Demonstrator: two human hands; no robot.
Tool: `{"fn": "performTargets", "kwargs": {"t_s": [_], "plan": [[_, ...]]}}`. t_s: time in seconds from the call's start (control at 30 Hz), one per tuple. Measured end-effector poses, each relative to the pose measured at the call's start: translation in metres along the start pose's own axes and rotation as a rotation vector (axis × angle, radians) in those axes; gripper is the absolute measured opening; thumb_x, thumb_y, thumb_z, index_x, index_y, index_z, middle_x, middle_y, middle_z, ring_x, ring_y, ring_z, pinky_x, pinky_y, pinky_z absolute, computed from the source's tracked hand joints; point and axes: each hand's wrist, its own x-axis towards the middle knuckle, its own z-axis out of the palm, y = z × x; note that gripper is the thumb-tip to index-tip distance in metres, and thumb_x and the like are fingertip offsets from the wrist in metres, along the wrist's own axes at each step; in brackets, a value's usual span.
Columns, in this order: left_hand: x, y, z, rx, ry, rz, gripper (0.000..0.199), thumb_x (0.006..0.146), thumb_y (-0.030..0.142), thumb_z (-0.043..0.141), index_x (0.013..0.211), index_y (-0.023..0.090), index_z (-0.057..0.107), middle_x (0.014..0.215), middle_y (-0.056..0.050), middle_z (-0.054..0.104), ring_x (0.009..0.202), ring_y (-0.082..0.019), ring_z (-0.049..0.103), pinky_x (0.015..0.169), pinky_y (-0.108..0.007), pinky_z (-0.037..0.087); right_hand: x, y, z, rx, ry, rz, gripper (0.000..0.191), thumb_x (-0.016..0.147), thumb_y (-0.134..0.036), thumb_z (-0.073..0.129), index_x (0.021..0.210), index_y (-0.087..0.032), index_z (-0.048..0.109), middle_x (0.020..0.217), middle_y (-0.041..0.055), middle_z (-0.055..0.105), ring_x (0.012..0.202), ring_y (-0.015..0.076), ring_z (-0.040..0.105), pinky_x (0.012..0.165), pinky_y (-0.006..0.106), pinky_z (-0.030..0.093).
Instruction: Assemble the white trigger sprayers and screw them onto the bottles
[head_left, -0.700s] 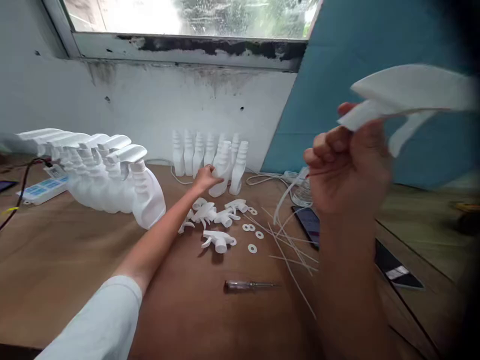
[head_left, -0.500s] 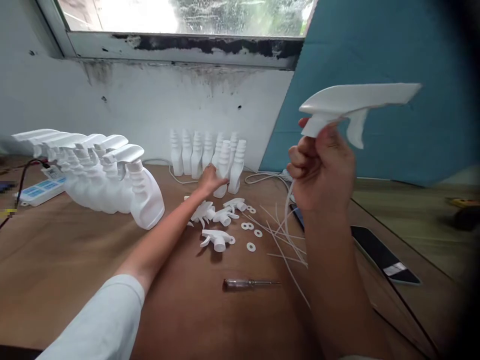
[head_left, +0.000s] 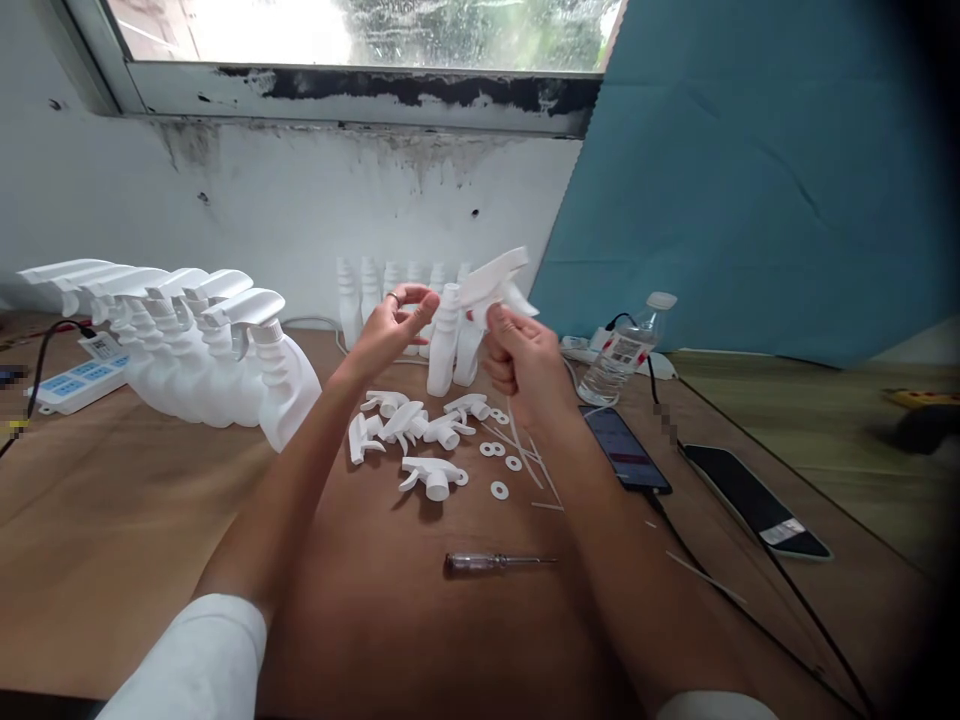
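Observation:
My right hand (head_left: 526, 370) grips a white trigger spray head (head_left: 491, 278) by its neck, its nozzle end tilted up to the right. My left hand (head_left: 397, 325) is open, thumb and fingers apart, just left of a white bottle (head_left: 442, 350) that stands upright without a top. More open white bottles (head_left: 349, 305) stand behind it by the wall, partly hidden by my hands. Below my hands, several loose spray heads (head_left: 433, 478) lie on the table (head_left: 360, 620), with white ring washers (head_left: 499, 490) and thin plastic tubes (head_left: 536, 465) beside them.
At left stands a row of bottles with spray heads fitted (head_left: 289, 390), beside a power strip (head_left: 79, 385). A screwdriver (head_left: 487, 564) lies in front. To the right are a clear water bottle (head_left: 622, 350), a lit phone (head_left: 626, 450), a dark phone (head_left: 757, 500) and cables.
My right hand has brought the spray head left and down, close to the front bottle. My left hand has drawn back from the bottles and risen slightly leftward.

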Motion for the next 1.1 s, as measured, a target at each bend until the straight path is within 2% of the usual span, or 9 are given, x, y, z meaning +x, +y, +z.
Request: {"fn": "performTargets", "kwargs": {"t_s": [0.13,0.33,0.47,0.73,0.83,0.93,0.97,1.03,1.1], "plan": [[-0.019,0.035,0.001,-0.184,-0.175,0.094,0.052,0.08,0.054,0.067,0.119,0.021,0.054,0.118,-0.008,0.058,0.097,-0.018,0.064,0.078,-0.03,0.055,-0.005,0.013,0.013,-0.05,-0.08,0.127,0.046,0.07,-0.06,0.075,0.079,-0.019,0.054,0.054,-0.0112,0.017,0.041,0.0028,0.009,0.038,0.022,0.004],[-0.024,0.033,0.004,-0.153,-0.151,-0.02,0.041,0.075,0.044,0.075,0.095,0.016,0.054,0.091,-0.004,0.059,0.08,-0.014,0.063,0.066,-0.024,0.053,-0.003,0.008,-0.009,-0.092,-0.277,0.285,0.044,0.07,-0.054,0.078,0.084,-0.017,0.06,0.06,-0.0091,0.023,0.047,0.0033,0.018,0.041,0.019,0.011],[-0.022,0.028,0.001,-0.213,-0.086,-0.089,0.035,0.08,0.045,0.068,0.091,0.016,0.053,0.087,-0.003,0.058,0.079,-0.014,0.062,0.063,-0.024,0.053,-0.002,0.014,-0.049,-0.16,-0.07,0.332,0.043,0.071,-0.04,0.079,0.102,-0.017,0.06,0.063,-0.0073,0.033,0.051,0.0047,0.028,0.043,0.017,0.021],[-0.023,0.023,-0.002,-0.592,-0.054,-0.235,0.022,0.081,0.038,0.053,0.075,0.017,0.051,0.068,-0.002,0.057,0.056,-0.012,0.052,0.051,-0.024,0.045,-0.024,0.06,-0.127,-0.745,0.234,0.49,0.023,0.085,-0.027,0.058,0.103,-0.014,0.062,0.058,-0.0048,0.043,0.046,0.0081,0.038,0.044,0.021,0.035],[-0.04,0.011,0.003,-0.747,-0.11,-0.352,0.018,0.079,0.035,0.053,0.077,0.017,0.052,0.065,-0.002,0.055,0.053,-0.012,0.05,0.047,-0.023,0.041,-0.029,0.069,-0.138,-0.888,0.3,0.413,0.028,0.083,-0.022,0.056,0.109,-0.013,0.062,0.07,0.003,0.06,0.061,0.0154,0.057,0.062,0.029,0.049],[-0.071,-0.005,0.011,-0.891,-0.185,-0.484,0.028,0.083,0.045,0.055,0.08,0.017,0.053,0.068,-0.002,0.054,0.055,-0.012,0.051,0.046,-0.022,0.039,-0.035,0.068,-0.136,-1.124,0.372,0.126,0.032,0.076,-0.023,0.062,0.107,-0.014,0.067,0.1,0.0139,0.069,0.096,0.0274,0.064,0.087,0.039,0.049],[-0.083,-0.011,0.013,-0.937,-0.202,-0.52,0.033,0.083,0.05,0.056,0.081,0.017,0.053,0.07,-0.003,0.054,0.057,-0.012,0.051,0.047,-0.022,0.038,-0.038,0.065,-0.131,-1.18,0.353,0.013,0.03,0.076,-0.024,0.063,0.104,-0.015,0.068,0.105,0.0146,0.069,0.1,0.0287,0.063,0.089,0.04,0.048],[-0.104,-0.022,0.018,-0.993,-0.213,-0.562,0.035,0.082,0.052,0.06,0.085,0.018,0.053,0.075,-0.003,0.052,0.062,-0.012,0.051,0.048,-0.021,0.038,-0.046,0.057,-0.118,-1.179,0.151,-0.086,0.022,0.08,-0.03,0.061,0.095,-0.017,0.071,0.098,0.0117,0.071,0.089,0.0257,0.065,0.081,0.038,0.05],[-0.122,-0.031,0.021,-1.009,-0.212,-0.574,0.034,0.08,0.048,0.066,0.09,0.018,0.053,0.079,-0.003,0.052,0.065,-0.013,0.051,0.049,-0.02,0.039,-0.057,0.049,-0.102,-1.043,-0.281,0.067,0.024,0.085,-0.038,0.059,0.082,-0.017,0.071,0.078,0.0053,0.07,0.069,0.0185,0.063,0.065,0.031,0.049]]}}
